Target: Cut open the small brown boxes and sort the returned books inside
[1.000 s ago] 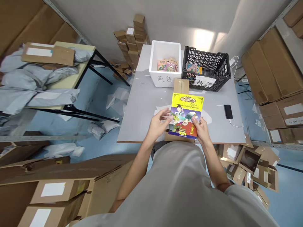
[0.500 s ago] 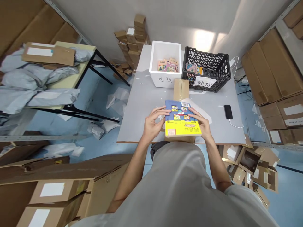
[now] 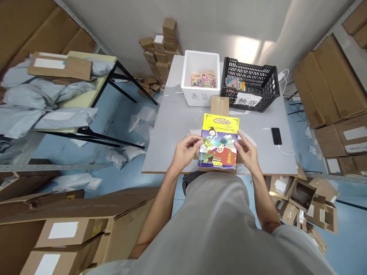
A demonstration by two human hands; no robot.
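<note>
A colourful comic-style book (image 3: 218, 143), yellow at the top with cartoon figures below, is held over the near edge of the table, its illustrated cover facing me. My left hand (image 3: 187, 152) pinches its left edge between thumb and fingers. On the right edge, my right hand (image 3: 247, 151) grips it with the thumb near the cover and the fingers partly extended. Beneath the book lies brown cardboard, mostly hidden by it. Just beyond its top edge a flat cardboard box (image 3: 220, 105) shows.
On the grey table (image 3: 166, 141) stand a white foam box (image 3: 200, 95) with several books and a black plastic crate (image 3: 249, 84) with books. A phone (image 3: 276, 136) on a cable lies right. Parcels cover a side table (image 3: 106, 63) at left; cartons (image 3: 304, 194) crowd the floor.
The book has been turned over: its blue-and-yellow back cover faced up before, and now the illustrated front does. Both hands have shifted to its side edges.
</note>
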